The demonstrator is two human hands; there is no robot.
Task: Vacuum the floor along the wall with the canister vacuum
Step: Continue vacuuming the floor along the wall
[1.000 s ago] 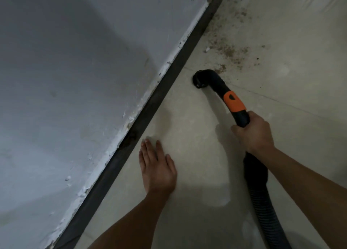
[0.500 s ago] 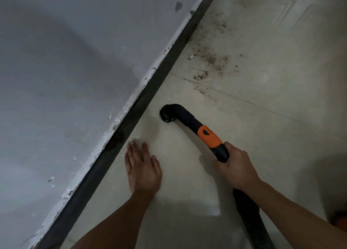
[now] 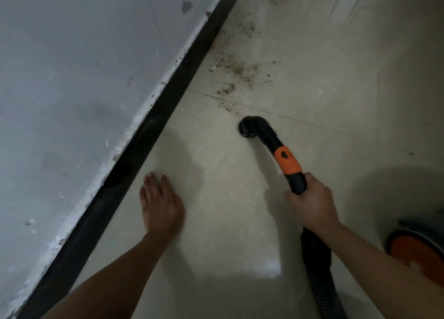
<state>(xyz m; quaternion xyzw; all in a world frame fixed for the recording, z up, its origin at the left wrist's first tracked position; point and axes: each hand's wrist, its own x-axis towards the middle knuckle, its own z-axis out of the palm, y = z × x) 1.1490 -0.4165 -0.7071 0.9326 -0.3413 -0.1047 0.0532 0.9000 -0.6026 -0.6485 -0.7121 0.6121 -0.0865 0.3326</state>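
- Canister vacuum [image 3: 418,253]: only its orange-and-dark body shows at the right edge, standing on the floor [image 3: 240,222] behind the right arm.
- Its rigid black nozzle [image 3: 249,127] rests mouth-down on the tile, just short of the brown dirt patch [image 3: 235,66] near the baseboard [image 3: 153,136].
- The right hand [image 3: 312,203] is closed around the dark handle below the orange collar [image 3: 287,160], a sound place to steer from.
- The ribbed hose [image 3: 322,282] looks flexible and probably drags lightly.
- The left hand [image 3: 159,205] lies flat and empty on the floor, fingers together, apparently for support.
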